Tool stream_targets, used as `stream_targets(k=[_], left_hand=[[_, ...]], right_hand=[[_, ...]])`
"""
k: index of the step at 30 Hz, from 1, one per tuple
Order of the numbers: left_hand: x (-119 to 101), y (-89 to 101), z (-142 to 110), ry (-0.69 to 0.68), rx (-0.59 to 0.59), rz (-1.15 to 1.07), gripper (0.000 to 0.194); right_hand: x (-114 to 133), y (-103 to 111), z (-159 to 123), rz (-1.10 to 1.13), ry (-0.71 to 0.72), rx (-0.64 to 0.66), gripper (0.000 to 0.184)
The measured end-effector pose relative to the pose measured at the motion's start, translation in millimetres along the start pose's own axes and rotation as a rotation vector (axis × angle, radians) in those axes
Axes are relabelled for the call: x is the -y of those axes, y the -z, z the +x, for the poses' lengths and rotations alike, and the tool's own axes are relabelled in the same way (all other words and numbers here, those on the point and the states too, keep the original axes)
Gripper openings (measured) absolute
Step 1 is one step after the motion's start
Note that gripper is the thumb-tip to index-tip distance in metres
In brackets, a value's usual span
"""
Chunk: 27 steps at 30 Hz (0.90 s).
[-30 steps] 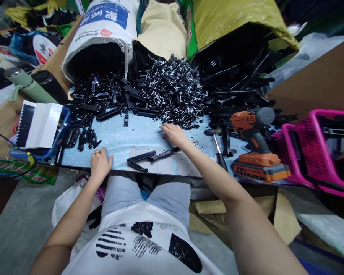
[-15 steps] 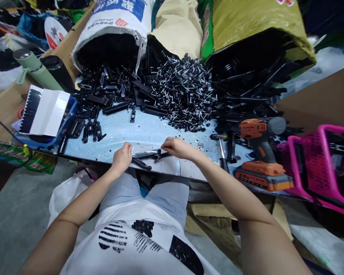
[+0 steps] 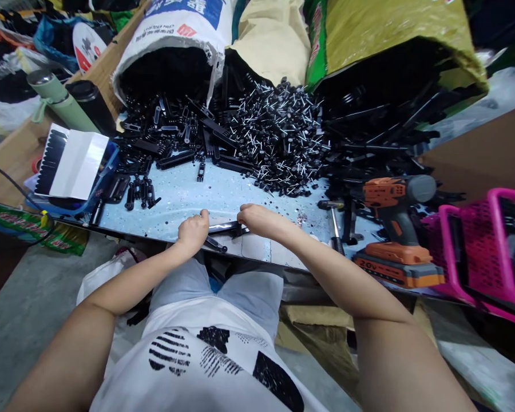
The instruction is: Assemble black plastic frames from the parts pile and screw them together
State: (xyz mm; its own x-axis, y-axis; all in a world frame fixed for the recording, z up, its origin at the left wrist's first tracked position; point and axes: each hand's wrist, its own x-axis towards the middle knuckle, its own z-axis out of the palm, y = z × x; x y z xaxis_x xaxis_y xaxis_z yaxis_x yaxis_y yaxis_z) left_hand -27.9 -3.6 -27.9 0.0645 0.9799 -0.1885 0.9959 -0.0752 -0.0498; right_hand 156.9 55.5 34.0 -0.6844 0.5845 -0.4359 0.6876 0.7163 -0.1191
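Observation:
Near the table's front edge, a long black plastic bar (image 3: 223, 228) lies between my two hands. My left hand (image 3: 194, 233) is closed around its left end, thumb raised. At the bar's right end my right hand (image 3: 255, 219) pinches with bent fingers; its fingertips cover whatever small piece may be there. Another dark part (image 3: 216, 245) lies below the bar, partly hidden by my left hand. Behind my hands rises a heap of black-headed screws (image 3: 283, 137) with shiny shanks. Left of the heap are many small black plastic parts (image 3: 167, 129).
A hammer (image 3: 335, 223) and an orange cordless drill (image 3: 395, 229) stand on the right, beside a pink basket (image 3: 476, 246). Open sacks (image 3: 395, 40) spill black parts at the back. A blue tray (image 3: 75, 205), a green flask (image 3: 64, 106) and a black cup (image 3: 90, 103) are at left.
My left hand has slid right along the bar, closer to my right hand, with its thumb now up. My right hand has shifted slightly left. The view has turned a little.

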Motion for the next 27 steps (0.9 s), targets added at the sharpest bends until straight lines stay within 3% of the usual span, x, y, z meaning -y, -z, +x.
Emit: stream_targets(k=[5, 9, 12, 17, 21, 27], left_hand=[[18.1, 4.4, 4.7, -0.114, 0.098, -0.025, 0.035], [26.8, 7.3, 5.3, -0.094, 0.101, -0.019, 0.04], [21.9, 8.8, 3.1, -0.09, 0.11, -0.005, 0.041], [0.5, 8.1, -2.3, -0.108, 0.059, 0.043, 0.029], [-12.1, 6.1, -2.8, -0.159, 0.03, 0.061, 0.029], [-2.2, 9.5, 7.1, -0.143, 0.072, 0.052, 0.025]], right_hand=[[-7.3, -2.3, 1.8, 0.109, 0.011, -0.036, 0.022], [-18.1, -7.8, 3.9, 0.314, 0.002, -0.126, 0.012], [-19.4, -15.7, 4.5, 0.338, -0.02, -0.152, 0.008], [-12.8, -31.2, 6.6, 0.188, 0.026, -0.229, 0.01], [-22.2, -45.0, 5.9, 0.319, -0.01, -0.296, 0.015], [-37.1, -89.3, -11.3, 0.332, 0.136, -0.453, 0.031]])
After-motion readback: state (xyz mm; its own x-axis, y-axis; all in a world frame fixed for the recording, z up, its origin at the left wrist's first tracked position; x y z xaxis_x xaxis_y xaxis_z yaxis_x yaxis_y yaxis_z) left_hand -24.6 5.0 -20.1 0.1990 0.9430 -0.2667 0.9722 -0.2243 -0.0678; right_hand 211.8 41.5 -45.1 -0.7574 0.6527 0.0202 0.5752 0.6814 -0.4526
